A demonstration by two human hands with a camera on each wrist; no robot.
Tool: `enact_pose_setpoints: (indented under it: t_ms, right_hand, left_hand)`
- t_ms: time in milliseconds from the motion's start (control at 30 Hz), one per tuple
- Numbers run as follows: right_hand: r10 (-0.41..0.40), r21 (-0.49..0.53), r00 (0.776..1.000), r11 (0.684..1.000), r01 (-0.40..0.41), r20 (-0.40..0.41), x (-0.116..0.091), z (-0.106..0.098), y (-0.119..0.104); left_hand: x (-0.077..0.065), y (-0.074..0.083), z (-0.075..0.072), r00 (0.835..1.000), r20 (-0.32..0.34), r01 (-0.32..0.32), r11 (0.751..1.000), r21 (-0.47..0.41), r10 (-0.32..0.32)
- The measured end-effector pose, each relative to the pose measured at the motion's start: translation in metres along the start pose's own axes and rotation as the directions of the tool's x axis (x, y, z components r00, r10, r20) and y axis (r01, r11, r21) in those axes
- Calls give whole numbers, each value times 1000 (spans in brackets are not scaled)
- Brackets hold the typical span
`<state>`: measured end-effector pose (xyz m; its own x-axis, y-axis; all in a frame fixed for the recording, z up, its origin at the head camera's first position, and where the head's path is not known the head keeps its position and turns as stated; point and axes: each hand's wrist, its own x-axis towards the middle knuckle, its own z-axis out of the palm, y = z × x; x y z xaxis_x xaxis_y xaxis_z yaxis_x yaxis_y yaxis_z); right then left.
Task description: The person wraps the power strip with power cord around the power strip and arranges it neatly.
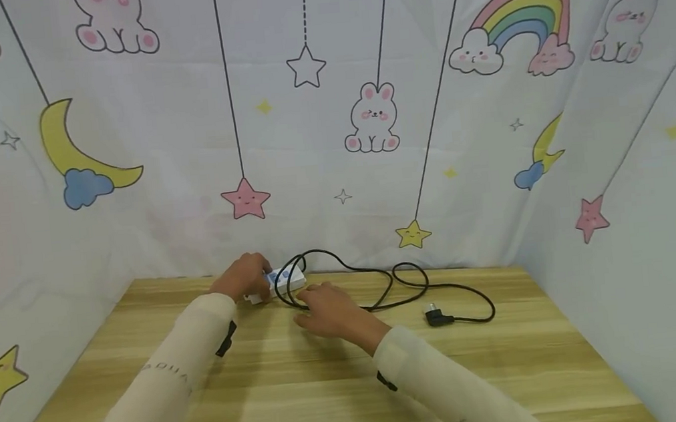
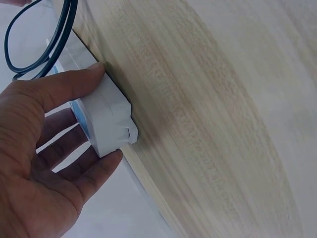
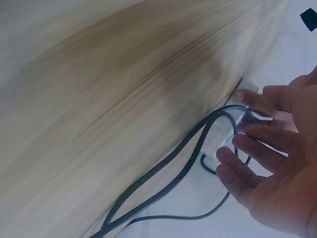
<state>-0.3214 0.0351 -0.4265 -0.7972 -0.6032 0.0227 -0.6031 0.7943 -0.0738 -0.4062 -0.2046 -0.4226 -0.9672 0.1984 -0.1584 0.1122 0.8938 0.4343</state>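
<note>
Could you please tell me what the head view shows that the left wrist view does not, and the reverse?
Only the head view shows the black plug and printed rainbow. Only the left wrist view makes out a small slot in the end of the white power strip. Both show the black cord, the wooden tabletop and the left hand gripping that strip.
</note>
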Motion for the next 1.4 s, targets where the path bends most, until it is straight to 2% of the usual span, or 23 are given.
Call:
enact_pose_setpoints:
  t_ms: [33, 133, 200, 333, 367, 433, 500, 667, 700, 900, 933, 967, 1133, 1233, 1367, 1400]
  right_hand:
    - [-11, -22, 1000, 1000, 11, -9, 3, 0, -2]
    - [-50, -67, 998, 997, 49, -23, 17, 7, -5]
    - [-75, -56, 996, 996, 72, -42, 33, 26, 0]
    - [-89, 49, 989, 994, 96, -119, 78, 85, 20]
    - [-78, 79, 988, 993, 89, -133, 88, 97, 24]
    - [-36, 125, 990, 991, 53, -134, 100, 109, 23]
    - [-14, 147, 989, 988, 36, -149, 109, 118, 24]
    - [48, 174, 987, 984, -21, -153, 123, 130, 27]
    - [68, 178, 986, 983, -40, -152, 125, 131, 26]
    - [195, 171, 975, 970, -175, -107, 130, 122, 9]
    - [214, 156, 972, 968, -197, -98, 129, 120, 6]
    - [232, 135, 968, 966, -218, -91, 127, 118, 3]
    - [319, 41, 945, 948, -317, -72, 111, 102, -13]
    - [340, 20, 939, 940, -340, -57, 98, 88, -17]
    - [290, -3, 953, 957, -291, -87, 89, 83, -10]
    - [272, -1, 959, 962, -273, -86, 87, 80, -8]
  left_hand:
    - [0, 1, -2, 1000, 2, 10, 1000, 0, -10]
    - [20, -10, 4, 1000, 7, 2, 1000, 5, -2]
    - [38, -23, 12, 1000, 14, -6, 1000, 6, 6]
    - [56, -41, 23, 1000, 18, 14, 1000, -11, -14]
    - [60, -46, 27, 1000, 11, 12, 1000, -11, -12]
    - [65, -50, 31, 999, 9, 34, 999, -24, -33]
    - [75, -56, 36, 999, 3, 32, 999, -33, -32]
    - [81, -61, 40, 999, -6, 33, 998, -57, -33]
    - [70, -54, 38, 1000, -17, 16, 999, -49, -17]
    - [64, -53, 33, 1000, -29, 11, 1000, -24, -12]
    - [69, -55, 32, 1000, -17, 24, 999, -24, -25]
    - [65, -51, 30, 1000, -17, 23, 1000, -20, -23]
    - [26, -16, 12, 999, 4, 49, 998, -39, -49]
    - [27, -17, 14, 999, 3, 47, 998, -28, -47]
    - [56, -43, 28, 1000, -25, 16, 1000, 20, -15]
    - [55, -42, 26, 1000, -18, 19, 1000, 22, -19]
